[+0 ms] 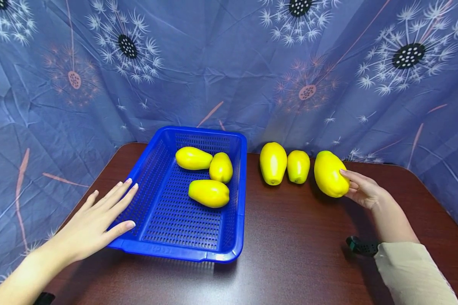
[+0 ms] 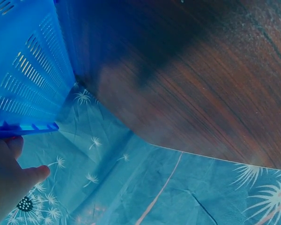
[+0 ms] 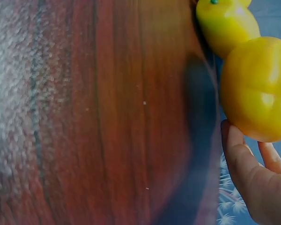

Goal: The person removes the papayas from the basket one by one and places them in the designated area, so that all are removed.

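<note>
On the right side of the table, my right hand [image 1: 366, 190] holds a yellow papaya [image 1: 331, 174] by its right side. The right wrist view shows the thumb and fingers [image 3: 271, 157] against the rounded end of this papaya [image 3: 260, 91]. My left hand [image 1: 89, 226], fingers spread and straight, rests at the left rim of a blue plastic basket [image 1: 241, 203]. Inside the basket lie three papayas: one at the back [image 1: 192, 158], one at the right [image 1: 221, 168] and one in front of them [image 1: 209, 193].
Two more papayas, a larger one [image 1: 273, 163] and a smaller one [image 1: 298, 166], lie between the basket and the held papaya. The dark wooden table [image 1: 290, 237] ends at a blue dandelion-print cloth [image 1: 229, 63] behind. A black wrist strap [image 1: 360, 246] circles the right wrist.
</note>
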Available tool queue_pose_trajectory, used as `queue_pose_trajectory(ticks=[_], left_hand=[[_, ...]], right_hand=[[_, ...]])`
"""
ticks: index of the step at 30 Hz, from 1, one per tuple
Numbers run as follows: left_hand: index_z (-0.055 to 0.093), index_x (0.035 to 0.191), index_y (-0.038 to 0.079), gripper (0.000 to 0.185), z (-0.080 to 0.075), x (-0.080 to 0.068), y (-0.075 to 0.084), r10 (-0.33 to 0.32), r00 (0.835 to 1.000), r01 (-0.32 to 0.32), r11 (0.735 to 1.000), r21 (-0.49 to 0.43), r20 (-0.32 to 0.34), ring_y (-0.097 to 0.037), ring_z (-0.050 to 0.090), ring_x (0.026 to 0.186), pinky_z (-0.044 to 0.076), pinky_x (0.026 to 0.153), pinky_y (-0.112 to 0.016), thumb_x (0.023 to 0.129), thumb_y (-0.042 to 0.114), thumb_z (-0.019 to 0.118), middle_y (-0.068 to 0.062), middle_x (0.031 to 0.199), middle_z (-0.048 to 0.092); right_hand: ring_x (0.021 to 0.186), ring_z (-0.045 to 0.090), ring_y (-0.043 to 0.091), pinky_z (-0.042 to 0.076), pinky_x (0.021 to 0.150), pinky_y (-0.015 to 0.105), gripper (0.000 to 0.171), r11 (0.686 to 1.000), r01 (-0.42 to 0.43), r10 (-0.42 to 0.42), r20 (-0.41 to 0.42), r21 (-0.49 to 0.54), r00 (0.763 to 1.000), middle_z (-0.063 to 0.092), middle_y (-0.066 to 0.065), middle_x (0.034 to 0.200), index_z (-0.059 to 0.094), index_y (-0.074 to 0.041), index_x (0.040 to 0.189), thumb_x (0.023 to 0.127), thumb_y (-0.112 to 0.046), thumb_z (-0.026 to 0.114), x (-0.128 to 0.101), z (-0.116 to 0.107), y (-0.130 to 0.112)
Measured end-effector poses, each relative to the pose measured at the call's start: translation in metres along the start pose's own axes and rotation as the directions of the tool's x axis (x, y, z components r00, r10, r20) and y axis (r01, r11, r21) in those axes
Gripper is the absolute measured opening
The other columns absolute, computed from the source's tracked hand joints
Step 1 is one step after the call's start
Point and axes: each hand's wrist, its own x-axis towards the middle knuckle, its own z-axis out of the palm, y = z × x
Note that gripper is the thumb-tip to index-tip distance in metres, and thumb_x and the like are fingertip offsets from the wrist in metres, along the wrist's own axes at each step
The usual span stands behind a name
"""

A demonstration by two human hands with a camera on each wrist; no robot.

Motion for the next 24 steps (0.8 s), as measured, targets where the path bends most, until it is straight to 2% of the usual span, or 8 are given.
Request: queue_pose_trajectory(ticks=[5,11,19,24], left_hand=[[0.018,0.15,0.018,0.071,0.001,0.0,0.0,0.0,1.0,0.0,1.0,-0.01,-0.004,-0.015,0.003,0.142,-0.004,0.108,-0.056,0.093,0.036,0.055,-0.005,0.156,0.013],[0.019,0.15,0.018,0.07,0.001,0.0,-0.001,-0.001,1.0,0.001,1.0,-0.023,-0.007,-0.02,0.007,0.142,-0.004,0.108,-0.056,0.093,0.036,0.054,-0.004,0.156,0.014],[0.019,0.15,0.018,0.07,0.001,0.0,-0.001,-0.004,1.0,0.004,1.0,-0.024,-0.005,-0.014,0.002,0.142,-0.003,0.108,-0.055,0.093,0.036,0.054,-0.004,0.156,0.014],[0.019,0.15,0.018,0.07,0.001,0.0,-0.001,-0.006,1.0,0.006,1.0,-0.028,-0.002,-0.021,0.007,0.142,-0.003,0.108,-0.056,0.093,0.035,0.055,-0.004,0.156,0.014]], right_hand=[[0.076,0.066,0.016,0.054,0.069,0.031,0.019,1.0,-0.022,0.022,-0.038,-0.001,0.999,0.068,0.002,0.084,0.071,-0.016,0.083,0.093,-0.014,0.055,0.005,-0.005,0.006],[0.072,0.066,0.016,0.054,0.067,0.03,0.019,0.998,-0.055,0.051,-0.128,-0.031,0.99,0.066,0.0,0.079,0.071,-0.019,0.076,0.091,-0.018,0.059,0.012,-0.005,0.007],[0.067,0.065,0.014,0.054,0.063,0.028,0.014,0.998,-0.049,0.04,-0.199,-0.04,0.979,0.064,0.0,0.075,0.071,-0.02,0.073,0.086,-0.018,0.067,0.023,-0.002,0.004],[0.067,0.063,0.014,0.053,0.064,0.028,0.013,0.996,-0.078,0.068,-0.241,-0.034,0.968,0.061,-0.001,0.074,0.069,-0.021,0.069,0.082,-0.021,0.072,0.028,-0.001,0.002]])
